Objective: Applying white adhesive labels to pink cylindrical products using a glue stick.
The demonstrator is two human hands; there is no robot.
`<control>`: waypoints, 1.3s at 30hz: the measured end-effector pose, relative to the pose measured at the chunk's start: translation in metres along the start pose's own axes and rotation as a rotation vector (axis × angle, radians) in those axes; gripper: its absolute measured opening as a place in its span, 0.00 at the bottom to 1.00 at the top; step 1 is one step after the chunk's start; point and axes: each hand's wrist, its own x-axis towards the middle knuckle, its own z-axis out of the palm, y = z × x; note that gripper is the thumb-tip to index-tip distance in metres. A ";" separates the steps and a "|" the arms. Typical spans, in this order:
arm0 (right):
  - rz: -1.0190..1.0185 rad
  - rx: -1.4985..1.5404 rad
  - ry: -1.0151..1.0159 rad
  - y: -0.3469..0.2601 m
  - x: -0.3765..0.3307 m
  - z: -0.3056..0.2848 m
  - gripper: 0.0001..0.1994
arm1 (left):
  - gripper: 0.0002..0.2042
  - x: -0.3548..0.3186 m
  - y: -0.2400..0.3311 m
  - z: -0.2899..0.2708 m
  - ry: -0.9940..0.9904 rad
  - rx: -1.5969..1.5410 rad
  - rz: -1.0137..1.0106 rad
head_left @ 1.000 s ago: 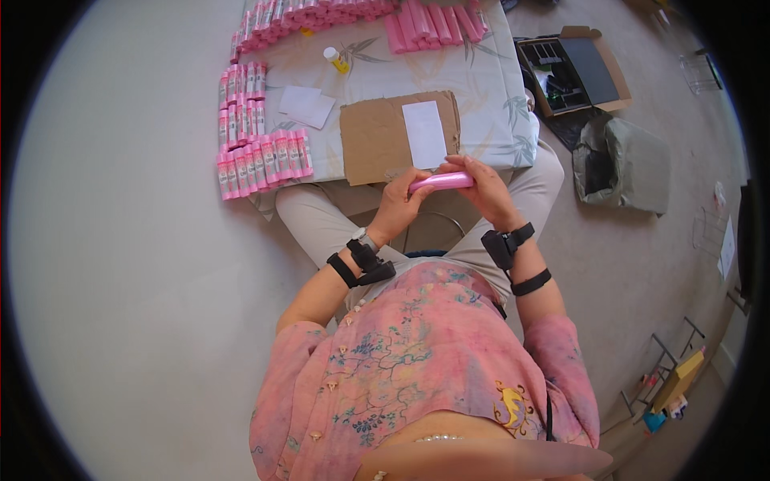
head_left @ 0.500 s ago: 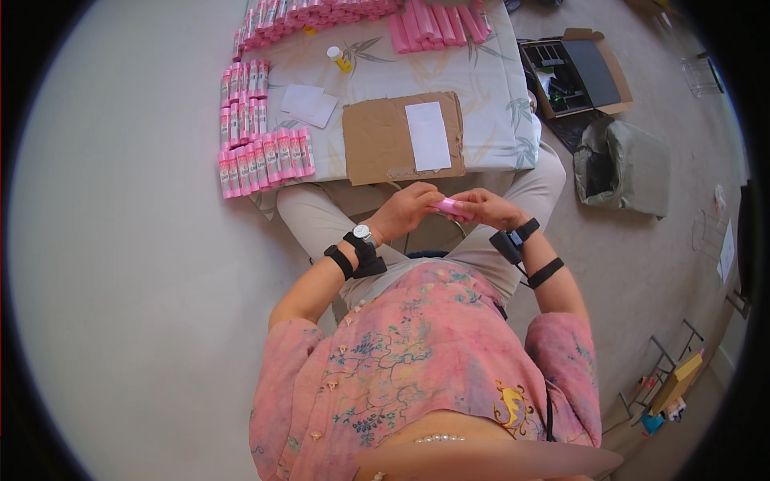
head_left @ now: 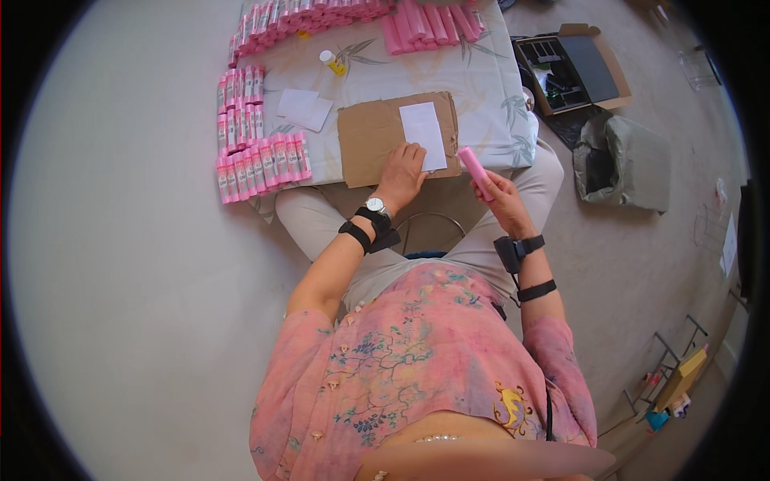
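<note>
My right hand (head_left: 504,199) is wrapped round the lower end of a plain pink tube (head_left: 476,173), held tilted off the table's near edge. My left hand (head_left: 401,170) reaches over the near edge of a brown cardboard sheet (head_left: 365,136). Its fingers lie extended at the lower left edge of a white paper strip (head_left: 423,132) on the cardboard; the thumb is only partly visible. To the left, several pink tubes with printed labels (head_left: 261,167) lie side by side in rows.
Plain pink tubes (head_left: 425,28) and a larger labelled pile (head_left: 313,14) lie at the table's far side. A yellow glue stick with a white cap (head_left: 332,62) and white papers (head_left: 305,109) lie nearer. Right of the table are an open box (head_left: 569,72) and a grey bag (head_left: 626,164).
My hands have parted. The left has moved forward onto the cardboard and paper strip; the right has carried the pink tube to the right and turned it more upright.
</note>
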 end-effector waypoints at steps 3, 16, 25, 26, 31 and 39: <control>-0.027 -0.003 0.016 -0.001 -0.005 0.000 0.20 | 0.21 0.001 -0.002 -0.003 -0.019 0.048 0.033; -0.070 0.089 0.015 0.001 -0.011 0.000 0.20 | 0.06 0.001 -0.010 0.007 0.044 0.093 0.125; -0.083 0.098 -0.007 0.000 -0.009 0.010 0.20 | 0.06 -0.025 -0.028 0.016 0.639 -0.878 -0.560; -0.082 0.092 -0.010 0.000 -0.009 0.010 0.20 | 0.05 -0.031 -0.033 0.010 0.747 -0.918 -0.617; -0.100 0.115 -0.014 -0.001 -0.005 0.020 0.19 | 0.05 -0.054 -0.030 -0.050 0.898 -0.421 -0.503; -0.127 -0.127 -0.119 -0.006 0.044 0.083 0.18 | 0.08 -0.092 -0.053 -0.020 0.392 0.230 -0.146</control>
